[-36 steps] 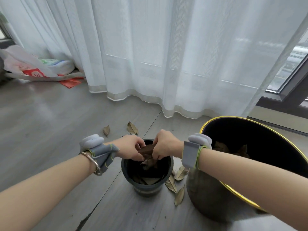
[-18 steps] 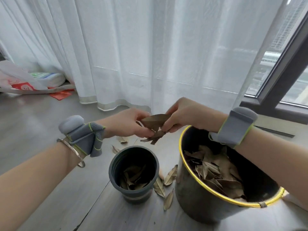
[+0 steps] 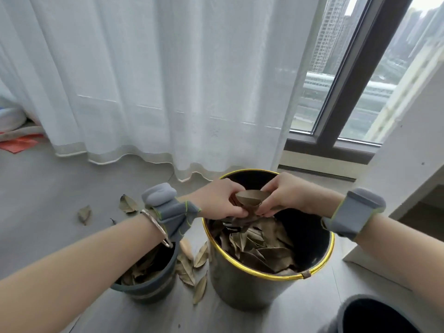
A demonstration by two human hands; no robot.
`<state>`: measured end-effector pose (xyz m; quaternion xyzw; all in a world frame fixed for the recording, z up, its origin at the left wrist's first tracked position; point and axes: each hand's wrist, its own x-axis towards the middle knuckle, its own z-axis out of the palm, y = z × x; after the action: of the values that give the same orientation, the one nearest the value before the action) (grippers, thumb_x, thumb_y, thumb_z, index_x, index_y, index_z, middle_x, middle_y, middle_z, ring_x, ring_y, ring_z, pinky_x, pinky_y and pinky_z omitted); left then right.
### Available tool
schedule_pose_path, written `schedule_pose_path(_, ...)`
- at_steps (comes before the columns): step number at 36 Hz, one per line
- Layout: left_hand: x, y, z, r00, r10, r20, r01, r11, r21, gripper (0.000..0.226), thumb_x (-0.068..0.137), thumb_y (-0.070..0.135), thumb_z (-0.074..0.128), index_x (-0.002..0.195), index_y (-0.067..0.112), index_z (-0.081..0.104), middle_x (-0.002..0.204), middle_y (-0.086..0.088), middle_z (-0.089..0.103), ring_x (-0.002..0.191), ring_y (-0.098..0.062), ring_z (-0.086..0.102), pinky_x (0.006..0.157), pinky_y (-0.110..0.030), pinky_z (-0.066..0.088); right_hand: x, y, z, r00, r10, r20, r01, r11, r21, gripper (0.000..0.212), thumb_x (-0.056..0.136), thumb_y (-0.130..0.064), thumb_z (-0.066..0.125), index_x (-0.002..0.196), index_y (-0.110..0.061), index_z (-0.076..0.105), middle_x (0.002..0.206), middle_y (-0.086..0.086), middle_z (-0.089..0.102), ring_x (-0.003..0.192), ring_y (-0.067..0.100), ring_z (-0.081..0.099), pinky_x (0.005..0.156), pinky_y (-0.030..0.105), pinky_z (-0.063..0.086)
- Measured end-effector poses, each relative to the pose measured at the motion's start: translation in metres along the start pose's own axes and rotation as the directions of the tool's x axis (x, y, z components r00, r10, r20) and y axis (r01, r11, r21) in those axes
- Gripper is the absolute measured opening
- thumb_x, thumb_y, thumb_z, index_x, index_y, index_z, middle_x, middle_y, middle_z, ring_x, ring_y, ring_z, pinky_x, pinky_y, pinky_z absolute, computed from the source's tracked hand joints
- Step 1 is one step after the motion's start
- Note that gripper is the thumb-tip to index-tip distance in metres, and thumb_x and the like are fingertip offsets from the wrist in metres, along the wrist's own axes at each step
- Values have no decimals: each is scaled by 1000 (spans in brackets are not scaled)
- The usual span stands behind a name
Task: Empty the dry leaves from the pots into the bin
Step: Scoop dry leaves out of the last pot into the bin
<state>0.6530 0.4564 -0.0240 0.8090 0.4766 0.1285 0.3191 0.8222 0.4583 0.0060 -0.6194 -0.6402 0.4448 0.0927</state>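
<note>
Both the left hand point(image 3: 219, 200) and right hand point(image 3: 282, 197) are pinching light, brittle leaves point(image 3: 249, 197) over the bin point(image 3: 314, 270), pot point(image 3: 146, 288) sitting at eight o'clock; gentle edge holds probably suit them

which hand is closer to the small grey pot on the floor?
Left. The left hand is over the bin's near-left rim, above the small grey pot; the right hand is further right over the bin.

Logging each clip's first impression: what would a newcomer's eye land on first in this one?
Both hands, the left hand and right hand, meet in mid-frame and hold a bunch of dry leaves over the gold-rimmed bin, which already has a heap of leaves in it. Left of the bin stands a grey pot with leaves left inside, partly hidden by the left forearm, and loose leaves lie on the floor between them.
</note>
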Motion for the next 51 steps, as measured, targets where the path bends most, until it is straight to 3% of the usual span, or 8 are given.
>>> schedule_pose_path(6, 7, -5, 16, 986, -39, 160, 6, 980, 201, 16, 84, 20, 66, 99, 14, 66, 92, 0, 69, 88, -15, 63, 81, -27, 51, 7, 30, 17, 999, 42, 31, -40, 997, -63, 8, 76, -6, 74, 79, -13, 70, 66, 0, 65, 56, 4, 61, 48, 9, 45)
schedule_pose_path(16, 3, -11, 15, 977, -27, 213, -26, 970, 243, 34, 83, 16, 70, 117, 17, 63, 112, 1, 69, 101, -12, 64, 92, -27, 52, 21, 35, 29, 981, 73, 178, -52, 991, -120, 21, 75, -3, 75, 90, -17, 69, 88, 5, 68, 79, 17, 68, 72, 24, 59)
schedule_pose_path(26, -23, -34, -22, 997, 27, -68, -34, 993, -109, 27, 80, 0, 69, 103, 16, 69, 100, 1, 71, 90, -5, 67, 82, -15, 54, 36, 14, 12, 986, 38, 162, -14, 989, -148, 23, 75, -2, 75, 91, -19, 69, 90, 0, 72, 82, 11, 65, 85, 30, 55)
schedule_pose_path(33, -55, -85, -50, 943, -247, -224, 181, 943, -278, 18, 81, 7, 71, 95, 18, 67, 93, -1, 70, 87, -13, 67, 68, -9, 50, 51, -31, 19, 976, -154, -154, 151, 988, -32, 13, 79, -2, 69, 92, -3, 70, 80, 14, 67, 64, 14, 59, 59, 19, 50)
schedule_pose_path(37, -76, -118, -47, 917, -393, -73, 388, 919, -69, 28, 82, 14, 72, 109, 12, 66, 102, -1, 69, 89, -10, 63, 71, -6, 47, 47, -68, 53, 935, -327, -136, 330, 944, 2, 4, 80, -6, 70, 82, -9, 68, 67, 4, 65, 60, 13, 61, 59, 20, 55)
schedule_pose_path(41, -95, -143, -33, 875, -483, 29, 475, 869, 139, 35, 81, 23, 73, 114, 19, 63, 113, 3, 66, 95, -8, 61, 88, -19, 49, 49, -93, 114, 910, -405, 88, 414, 887, -204, 17, 79, -12, 68, 96, -6, 71, 88, 11, 72, 69, 17, 63, 72, 30, 58)
schedule_pose_path(47, -109, -152, 3, 855, -514, 63, 399, 731, 553, 38, 84, 30, 63, 121, 19, 59, 120, 0, 62, 111, -20, 59, 83, -27, 45, 62, -90, 200, 899, -172, 402, 421, 589, -690, 40, 83, -23, 69, 118, -6, 61, 116, 12, 64, 99, 24, 62, 79, 29, 49)
schedule_pose_path(51, -106, -162, 24, 832, -547, 92, 350, 646, 678, 32, 87, 15, 56, 118, 8, 58, 120, -6, 62, 110, -27, 62, 86, -35, 50, 70, -75, 230, 904, -74, 422, 419, 354, -836, 51, 90, -26, 59, 134, -5, 43, 132, 16, 46, 120, 28, 51, 93, 33, 46)
